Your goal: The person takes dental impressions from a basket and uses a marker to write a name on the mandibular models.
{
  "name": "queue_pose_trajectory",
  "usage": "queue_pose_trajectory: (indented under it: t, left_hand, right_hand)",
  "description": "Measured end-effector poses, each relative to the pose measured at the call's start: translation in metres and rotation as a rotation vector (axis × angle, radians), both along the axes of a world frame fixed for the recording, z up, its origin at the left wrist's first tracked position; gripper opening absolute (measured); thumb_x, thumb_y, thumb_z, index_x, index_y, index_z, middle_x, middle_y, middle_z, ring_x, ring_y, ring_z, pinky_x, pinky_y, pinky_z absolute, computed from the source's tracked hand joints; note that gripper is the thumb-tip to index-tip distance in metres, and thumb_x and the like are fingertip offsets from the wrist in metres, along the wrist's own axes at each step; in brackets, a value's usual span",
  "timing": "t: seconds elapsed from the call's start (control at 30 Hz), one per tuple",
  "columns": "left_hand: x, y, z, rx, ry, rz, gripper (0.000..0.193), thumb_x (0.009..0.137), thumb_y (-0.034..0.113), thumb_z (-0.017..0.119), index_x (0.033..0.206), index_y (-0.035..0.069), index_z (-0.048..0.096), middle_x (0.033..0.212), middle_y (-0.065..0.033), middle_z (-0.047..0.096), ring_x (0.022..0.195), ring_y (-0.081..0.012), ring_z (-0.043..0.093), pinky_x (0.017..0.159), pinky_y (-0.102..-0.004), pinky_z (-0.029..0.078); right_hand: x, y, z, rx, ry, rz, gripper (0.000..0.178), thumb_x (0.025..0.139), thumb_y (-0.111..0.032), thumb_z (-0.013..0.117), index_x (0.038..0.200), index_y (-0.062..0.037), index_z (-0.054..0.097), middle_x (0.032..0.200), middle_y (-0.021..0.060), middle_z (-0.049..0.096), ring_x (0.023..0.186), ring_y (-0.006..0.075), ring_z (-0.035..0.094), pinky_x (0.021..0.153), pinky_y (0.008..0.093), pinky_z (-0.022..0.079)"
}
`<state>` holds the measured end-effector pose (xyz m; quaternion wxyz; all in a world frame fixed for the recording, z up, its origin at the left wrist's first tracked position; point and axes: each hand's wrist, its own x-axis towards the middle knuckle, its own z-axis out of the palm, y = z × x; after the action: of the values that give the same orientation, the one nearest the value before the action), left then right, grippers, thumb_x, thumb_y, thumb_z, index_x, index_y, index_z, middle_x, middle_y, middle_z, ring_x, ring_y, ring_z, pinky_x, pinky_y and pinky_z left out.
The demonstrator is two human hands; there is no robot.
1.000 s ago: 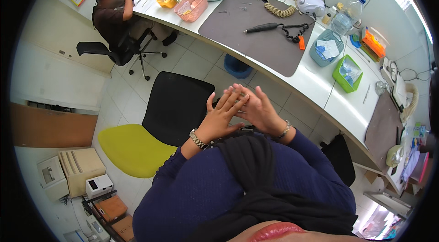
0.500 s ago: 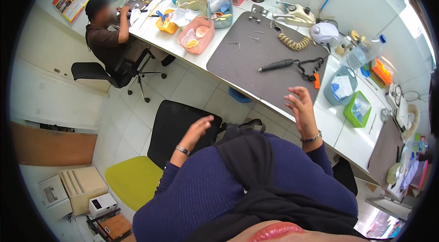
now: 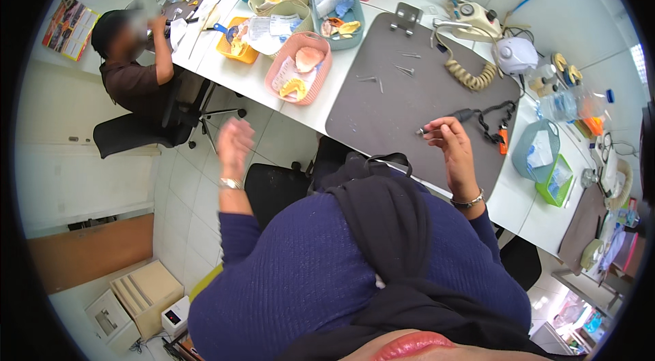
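My right hand (image 3: 454,154) is raised over the near edge of the dark grey bench mat (image 3: 375,105), fingers bent and apart, with nothing visible in it. Beyond its fingertips lies a black pen-shaped rotary handpiece (image 3: 465,115), partly hidden by the hand; a black cord and an orange tag (image 3: 503,139) are attached. My left hand (image 3: 235,147) hangs in the air out to the left, over the floor. Its fingers are loosely curled, slightly blurred, and it appears to hold nothing. Several small metal burs (image 3: 404,70) are scattered on the mat.
Baskets with dental models stand left of the mat, among them a pink basket (image 3: 323,66). A control unit (image 3: 471,22) and coiled hose are behind it, a green basket (image 3: 554,180) to the right. A black chair (image 3: 276,190) is beside me; a co-worker (image 3: 133,68) sits at far left.
My left hand has swung outward to the left and up. The right hand appears closer to the handpiece. The view has shifted, and my body covers more of the chair.
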<state>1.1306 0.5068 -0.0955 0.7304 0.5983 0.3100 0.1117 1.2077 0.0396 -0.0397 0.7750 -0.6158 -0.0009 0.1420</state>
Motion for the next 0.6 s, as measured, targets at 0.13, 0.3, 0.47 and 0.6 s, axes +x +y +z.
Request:
queue_pose_trajectory:
  t: [0.13,0.3,0.47,0.6]
  left_hand:
    - [0.132,0.132,0.045,0.439,-0.049,0.121,0.029,0.094,0.026,0.052,0.118,0.010,0.056,0.112,-0.0028,0.063,0.099,-0.0133,0.060,0.075,-0.0260,0.043]
    - [0.309,0.320,0.020,1.051,-0.020,-0.087,0.025,0.091,0.024,0.057,0.106,0.005,0.065,0.100,-0.0056,0.067,0.093,-0.0158,0.063,0.077,-0.0268,0.046]
    - [0.418,0.474,-0.037,1.603,0.253,-0.228,0.034,0.083,0.028,0.066,0.109,0.006,0.066,0.105,-0.0142,0.068,0.099,-0.0280,0.064,0.087,-0.0368,0.047]
    - [0.476,0.563,-0.072,1.859,0.146,-0.227,0.033,0.084,0.030,0.063,0.109,0.009,0.066,0.105,-0.0145,0.067,0.099,-0.0317,0.063,0.087,-0.0394,0.047]
  right_hand:
    - [0.044,0.064,0.016,-0.073,-0.171,-0.063,0.019,0.094,-0.018,0.048,0.105,-0.0045,0.057,0.100,0.0052,0.061,0.091,0.0129,0.057,0.082,0.0271,0.042]
    - [0.072,0.190,0.027,-0.070,-0.271,0.036,0.019,0.087,-0.011,0.055,0.103,-0.0017,0.060,0.101,0.0081,0.060,0.096,0.0175,0.057,0.088,0.0312,0.042]
    - [0.056,0.276,0.031,0.011,-0.035,0.463,0.021,0.090,-0.018,0.057,0.103,-0.0018,0.063,0.109,0.0070,0.062,0.104,0.0197,0.057,0.093,0.0327,0.043]
    - [0.042,0.305,0.035,0.037,0.192,0.343,0.022,0.093,-0.019,0.053,0.101,-0.0013,0.063,0.111,0.0065,0.061,0.105,0.0179,0.056,0.093,0.0312,0.042]
